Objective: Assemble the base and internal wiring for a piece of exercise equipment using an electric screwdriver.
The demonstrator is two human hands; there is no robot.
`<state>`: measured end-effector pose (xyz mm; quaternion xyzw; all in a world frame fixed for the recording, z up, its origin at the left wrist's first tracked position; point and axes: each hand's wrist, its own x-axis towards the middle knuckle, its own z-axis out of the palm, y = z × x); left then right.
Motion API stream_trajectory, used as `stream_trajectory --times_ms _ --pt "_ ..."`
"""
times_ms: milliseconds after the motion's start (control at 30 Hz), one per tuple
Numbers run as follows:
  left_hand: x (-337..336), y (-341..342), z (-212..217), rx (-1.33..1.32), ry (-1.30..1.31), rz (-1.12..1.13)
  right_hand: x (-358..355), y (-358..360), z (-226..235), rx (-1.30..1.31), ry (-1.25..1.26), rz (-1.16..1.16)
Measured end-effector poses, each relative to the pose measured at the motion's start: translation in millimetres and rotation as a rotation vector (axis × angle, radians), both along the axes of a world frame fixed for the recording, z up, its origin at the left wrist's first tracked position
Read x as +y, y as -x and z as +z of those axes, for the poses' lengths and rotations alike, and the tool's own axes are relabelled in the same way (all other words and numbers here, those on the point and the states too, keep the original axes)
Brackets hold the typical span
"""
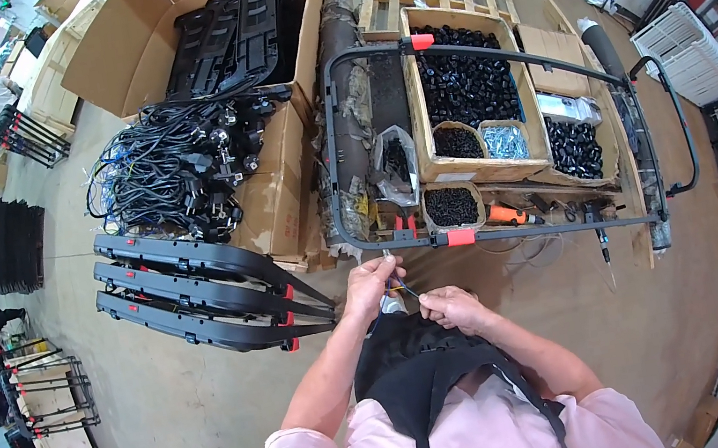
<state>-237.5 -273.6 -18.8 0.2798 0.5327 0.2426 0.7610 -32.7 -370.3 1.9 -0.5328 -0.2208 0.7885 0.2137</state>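
Directly ahead of both hands, a large black tubular frame (pixel 513 234) with red clips lies flat over the work area, its near rail just beyond the fingertips, so that the rail can be reached without leaning. Beyond that rail, inside the frame's outline, open cardboard boxes of small black plastic parts (pixel 464 83) and a smaller tub of black screws (pixel 451 206) stand within arm's reach, apparently staged as supply stock. To the left of the left hand, three long black bars with red end caps (pixel 200 293) lie side by side on the floor; farther off on that side, a tangle of black power cords (pixel 169 166) rests on flattened cardboard. Just right of the hands and past the rail, an orange-handled tool (pixel 510 216) lies on the board. The left hand (pixel 371 286) is raised to the near rail, fingers closed to a pinch on a thin wire or tie (pixel 400 287); its exact type is too small to tell. The right hand (pixel 454 308) sits slightly nearer the body, fingers curled almost shut, thumb and forefinger pinching the other end of the same thin piece, which runs between the two hands just short of the rail. A black apron (pixel 422 375) hangs directly below both hands.
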Motion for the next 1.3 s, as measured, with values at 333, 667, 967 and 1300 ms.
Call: stream_trajectory --times_ms 333,667,967,1300 --pt "11.0 1.4 -4.5 0.142 -0.138 -0.029 11.0 6.3 -1.2 0.104 0.013 -0.008" --pt "18.7 2.8 5.5 0.181 -0.076 -0.123 11.5 22.2 -11.1 0.169 -0.039 -0.012" --pt "17.1 8.5 -10.1 0.225 -0.178 -0.153 16.8 31.5 -12.0 0.169 -0.009 -0.047" --pt "11.3 31.5 -36.8 0.134 -0.216 -0.121 18.8 48.8 -20.4 0.212 -0.101 -0.212"
